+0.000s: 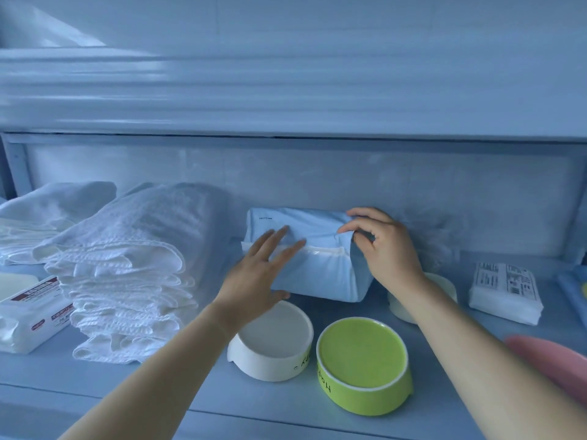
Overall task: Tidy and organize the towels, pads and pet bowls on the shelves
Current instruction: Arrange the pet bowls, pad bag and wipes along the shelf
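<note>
Pads are the step in hand: the blue pad pack [324,271] stands at the back of the shelf [190,392], just right of the towels [127,265]. The left grip [254,274] lies flat on its front, fingers straight. The right grip [387,249] pinches its top right corner. The next move, I judge, calls for squaring the pack and letting go. The green bowl [362,363] reads "Hap…" and the white bowl [273,341] "…y". The pack's small print and the red label on the wipes [28,315] are too blurred to read.

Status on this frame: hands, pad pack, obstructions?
Left hand flat on blue pad pack; right hand pinching its top corner. Close in front: white bowl, green bowl. Alongside on the left: towel stack.
</note>
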Demonstrator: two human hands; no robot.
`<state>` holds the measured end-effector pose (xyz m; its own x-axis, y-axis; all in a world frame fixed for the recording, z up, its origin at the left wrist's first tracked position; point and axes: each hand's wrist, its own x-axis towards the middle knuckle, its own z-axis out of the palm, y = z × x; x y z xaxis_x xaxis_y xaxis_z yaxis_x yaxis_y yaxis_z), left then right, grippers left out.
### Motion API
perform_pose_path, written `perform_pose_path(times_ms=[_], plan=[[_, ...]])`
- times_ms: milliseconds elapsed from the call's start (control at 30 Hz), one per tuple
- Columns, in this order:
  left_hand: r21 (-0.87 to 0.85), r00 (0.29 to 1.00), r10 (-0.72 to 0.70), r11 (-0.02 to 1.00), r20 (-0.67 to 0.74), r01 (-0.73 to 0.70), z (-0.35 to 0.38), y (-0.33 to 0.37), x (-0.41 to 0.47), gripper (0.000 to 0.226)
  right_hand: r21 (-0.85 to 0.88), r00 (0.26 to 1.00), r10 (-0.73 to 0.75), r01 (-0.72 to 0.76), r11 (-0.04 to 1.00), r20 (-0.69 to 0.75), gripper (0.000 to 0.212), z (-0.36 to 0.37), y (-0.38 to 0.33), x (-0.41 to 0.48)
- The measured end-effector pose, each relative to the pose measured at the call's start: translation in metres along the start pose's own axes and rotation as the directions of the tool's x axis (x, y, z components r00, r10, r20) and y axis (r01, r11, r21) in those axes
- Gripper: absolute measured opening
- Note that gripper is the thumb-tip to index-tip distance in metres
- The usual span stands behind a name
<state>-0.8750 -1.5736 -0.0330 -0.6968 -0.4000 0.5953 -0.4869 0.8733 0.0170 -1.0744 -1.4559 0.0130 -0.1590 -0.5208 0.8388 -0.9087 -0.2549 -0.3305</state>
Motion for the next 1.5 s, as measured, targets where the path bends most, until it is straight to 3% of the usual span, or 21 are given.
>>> perform_pose_path(times_ms=[167, 433, 600, 733, 800, 867, 1000, 1133, 1233, 1300, 1400, 1500], plan=[[0.186, 0.992, 0.086, 0.980, -0.097, -0.066, 0.003, 0.002, 0.010, 0.110, 0.045, 0.995, -0.011, 0.016, 0.999, -0.094, 0.034, -0.007, 0.003, 0.001], [0.306, 0.919, 0.276, 0.934, -0.282, -0.187, -0.002, -0.007, 0.018, 0.070, 0.020, 0.949, -0.097, 0.108, 0.994, -0.301, 0.025, -0.030, 0.009, 0.022], [0.260, 0.931, 0.197, 0.959, -0.309, -0.116, 0.009, -0.009, 0.020, 0.050, -0.052, 0.971, -0.137, 0.129, 0.990, -0.198, 0.033, -0.026, 0.005, -0.023], [0.113, 0.929, 0.148, 0.987, -0.341, -0.116, 0.009, -0.007, 0.021, 0.048, -0.071, 0.992, -0.111, 0.106, 0.992, -0.061, 0.074, -0.012, 0.006, -0.048], [0.125, 0.920, 0.181, 0.981, -0.346, -0.146, 0.007, -0.006, 0.022, 0.045, -0.136, 0.996, -0.081, 0.085, 0.987, 0.036, 0.103, -0.006, 0.010, -0.050], [0.145, 0.912, 0.201, 0.977, -0.357, -0.158, 0.006, -0.005, 0.024, 0.044, -0.242, 0.995, -0.082, 0.095, 0.966, 0.064, 0.114, 0.001, 0.015, -0.048], [0.149, 0.889, 0.221, 0.973, -0.402, -0.174, 0.004, -0.006, 0.028, 0.041, -0.331, 0.990, -0.125, 0.098, 0.938, -0.058, 0.099, 0.004, 0.017, -0.042], [0.141, 0.852, 0.223, 0.974, -0.474, -0.176, -0.015, -0.006, 0.041, 0.034, -0.220, 0.980, -0.138, 0.104, 0.970, -0.145, 0.082, -0.004, 0.013, -0.027], [0.081, 0.807, 0.186, 0.982, -0.561, -0.169, -0.034, -0.004, 0.050, 0.027, -0.258, 0.914, -0.318, 0.253, 0.932, -0.252, 0.052, -0.011, 0.004, -0.010], [0.055, 0.781, 0.162, 0.985, -0.603, -0.161, -0.040, -0.003, 0.053, 0.024, -0.272, 0.884, -0.360, 0.283, 0.920, -0.297, 0.034, -0.013, 0.003, -0.003], [-0.082, 0.775, -0.012, 0.995, -0.632, -0.052, -0.038, 0.000, 0.056, 0.027, -0.207, 0.900, -0.271, 0.209, 0.956, -0.341, 0.027, -0.012, 0.003, 0.000], [-0.267, 0.808, -0.188, 0.963, -0.558, 0.039, -0.031, -0.002, 0.053, 0.040, -0.166, 0.907, -0.193, 0.138, 0.976, -0.375, 0.030, -0.008, 0.005, 0.002]])
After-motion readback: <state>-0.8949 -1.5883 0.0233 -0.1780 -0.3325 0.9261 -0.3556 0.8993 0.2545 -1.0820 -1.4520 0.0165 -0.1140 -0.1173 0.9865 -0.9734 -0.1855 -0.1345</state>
